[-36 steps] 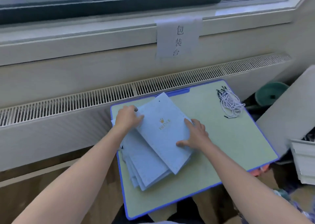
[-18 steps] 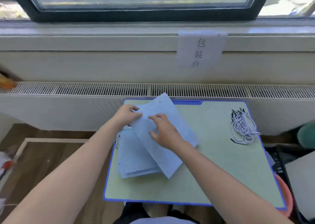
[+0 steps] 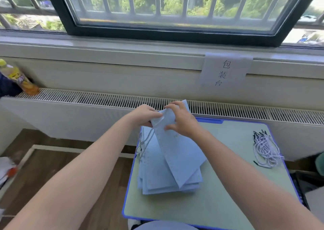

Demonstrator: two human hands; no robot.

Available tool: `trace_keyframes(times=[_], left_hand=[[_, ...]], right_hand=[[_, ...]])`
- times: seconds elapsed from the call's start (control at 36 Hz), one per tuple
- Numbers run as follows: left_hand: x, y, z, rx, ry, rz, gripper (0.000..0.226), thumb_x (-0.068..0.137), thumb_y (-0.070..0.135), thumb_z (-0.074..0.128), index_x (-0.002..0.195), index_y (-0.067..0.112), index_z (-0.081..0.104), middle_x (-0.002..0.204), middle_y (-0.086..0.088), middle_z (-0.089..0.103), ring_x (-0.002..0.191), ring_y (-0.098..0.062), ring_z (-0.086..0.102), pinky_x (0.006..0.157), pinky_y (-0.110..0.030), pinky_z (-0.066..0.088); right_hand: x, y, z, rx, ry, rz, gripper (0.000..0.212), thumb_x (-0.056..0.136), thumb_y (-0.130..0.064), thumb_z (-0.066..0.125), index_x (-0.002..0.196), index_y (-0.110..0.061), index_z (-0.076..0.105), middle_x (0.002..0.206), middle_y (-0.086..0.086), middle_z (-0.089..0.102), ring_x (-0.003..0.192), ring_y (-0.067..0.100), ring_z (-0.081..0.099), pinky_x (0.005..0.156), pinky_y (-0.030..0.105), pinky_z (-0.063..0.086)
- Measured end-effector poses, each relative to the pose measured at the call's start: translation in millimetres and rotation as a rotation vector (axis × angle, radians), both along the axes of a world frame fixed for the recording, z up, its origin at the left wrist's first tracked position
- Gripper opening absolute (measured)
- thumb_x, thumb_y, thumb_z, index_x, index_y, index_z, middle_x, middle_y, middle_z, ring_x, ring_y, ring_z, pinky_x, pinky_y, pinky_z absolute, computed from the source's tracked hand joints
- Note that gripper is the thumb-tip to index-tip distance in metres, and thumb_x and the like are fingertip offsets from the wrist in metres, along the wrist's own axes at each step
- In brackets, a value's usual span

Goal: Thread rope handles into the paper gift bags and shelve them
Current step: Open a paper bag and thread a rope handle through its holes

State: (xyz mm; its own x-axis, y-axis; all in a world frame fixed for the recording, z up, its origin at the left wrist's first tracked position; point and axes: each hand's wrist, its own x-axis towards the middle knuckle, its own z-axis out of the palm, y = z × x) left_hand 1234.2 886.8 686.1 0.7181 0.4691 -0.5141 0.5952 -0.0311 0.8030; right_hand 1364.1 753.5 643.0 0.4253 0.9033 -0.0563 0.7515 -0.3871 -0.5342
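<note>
At the far edge of a green desk (image 3: pixel 219 191), the left hand (image 3: pixel 142 114) and right hand (image 3: pixel 182 121) pinch the top of a pale blue paper bag (image 3: pixel 175 152), tilted above a stack of bags (image 3: pixel 157 180). Rope handles (image 3: pixel 265 148) lie well apart, right.

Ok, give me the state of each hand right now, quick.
Left hand: grips the top edge of the raised blue paper bag.
Right hand: fingers curled on the same bag, holding its top.

Black-framed window (image 3: pixel 163 31) with bars and sunlit trees beyond. Cream radiator grille (image 3: pixel 105 98) below, paper sign (image 3: pixel 225 70) taped above. Wooden floor (image 3: pixel 35 168) at left.
</note>
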Motion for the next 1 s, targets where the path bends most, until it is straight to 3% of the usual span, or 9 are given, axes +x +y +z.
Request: trace_keyframes(times=[0.08,0.22,0.31,0.42,0.53,0.61,0.72,0.89,1.0], left_hand=[[16.4,-3.2,2.2,-0.016,-0.011,0.090,0.023,0.088,0.004,0.058,0.068,0.004,0.048,0.072,-0.013,0.045,0.060,-0.022,0.054,0.060,-0.028,0.054],[46.0,-20.7,10.1,-0.141,-0.047,0.112,0.010,0.089,0.004,0.058,0.087,-0.005,0.059,0.080,-0.020,0.062,0.063,-0.024,0.063,0.052,-0.026,0.055],[62.8,-33.8,18.0,-0.165,-0.098,0.079,0.007,0.087,0.003,0.058,0.088,-0.004,0.060,0.080,-0.019,0.060,0.066,-0.027,0.061,0.058,-0.027,0.058],[75.7,-46.9,24.9,-0.178,-0.115,0.045,0.011,0.087,0.003,0.058,0.079,-0.004,0.063,0.070,-0.015,0.063,0.059,-0.022,0.066,0.055,-0.026,0.057],[78.9,-52.5,23.8,-0.174,-0.112,-0.002,0.008,0.085,0.000,0.058,0.079,-0.004,0.062,0.079,-0.018,0.064,0.072,-0.028,0.067,0.065,-0.032,0.060],[79.7,-53.3,19.1,-0.076,-0.102,-0.088,0.011,0.088,0.002,0.058,0.090,-0.007,0.065,0.085,-0.017,0.064,0.073,-0.027,0.066,0.070,-0.035,0.061],[80.1,-59.7,11.1,0.035,-0.066,-0.134,0.013,0.090,0.000,0.054,0.086,-0.001,0.066,0.086,-0.015,0.064,0.072,-0.026,0.066,0.070,-0.036,0.061],[77.5,-66.5,-1.2,0.135,-0.014,-0.125,0.043,0.093,-0.001,0.043,0.131,0.016,0.053,0.109,-0.010,0.058,0.080,-0.023,0.065,0.055,-0.032,0.057],[77.0,-67.0,-14.9,0.184,0.034,-0.116,0.042,0.096,0.000,0.039,0.133,0.014,0.051,0.124,-0.006,0.052,0.091,-0.029,0.063,0.060,-0.038,0.057]], right_hand=[[-2.2,-7.4,-1.9,0.051,0.060,-0.088,0.065,0.081,-0.026,0.075,0.138,-0.025,0.043,0.141,-0.002,0.031,0.093,0.019,0.058,0.082,0.037,0.048],[-5.0,-23.5,4.0,0.180,0.253,-0.258,0.011,0.094,-0.015,0.050,0.099,-0.017,0.059,0.088,-0.005,0.058,0.076,0.013,0.052,0.070,0.030,0.042],[2.6,-33.9,13.8,0.298,0.502,-0.433,0.020,0.093,-0.029,0.050,0.079,-0.015,0.054,0.073,-0.001,0.057,0.069,0.017,0.052,0.068,0.043,0.047],[7.2,-46.1,28.2,0.289,0.576,-0.467,0.040,0.093,-0.046,0.059,0.085,-0.007,0.054,0.074,0.004,0.055,0.064,0.016,0.052,0.063,0.035,0.046],[14.1,-52.4,26.9,0.208,0.587,-0.463,0.027,0.095,-0.026,0.057,0.084,-0.002,0.058,0.074,0.008,0.060,0.067,0.020,0.057,0.074,0.046,0.055],[17.7,-58.8,24.3,0.142,0.578,-0.500,0.017,0.091,-0.017,0.055,0.076,-0.010,0.051,0.076,0.009,0.061,0.070,0.022,0.060,0.076,0.043,0.057],[24.6,-77.7,21.0,0.203,0.775,-0.566,0.010,0.087,-0.002,0.046,0.080,-0.005,0.053,0.068,0.010,0.062,0.061,0.018,0.061,0.073,0.038,0.058],[45.1,-133.9,0.3,0.289,0.928,-0.704,0.010,0.096,-0.010,0.054,0.087,-0.007,0.058,0.061,0.002,0.047,0.048,0.013,0.045,0.053,0.024,0.045],[56.0,-169.1,-15.9,0.411,1.045,-0.946,0.015,0.097,-0.007,0.053,0.082,-0.012,0.056,0.067,0.003,0.046,0.046,0.009,0.040,0.045,0.019,0.040]])
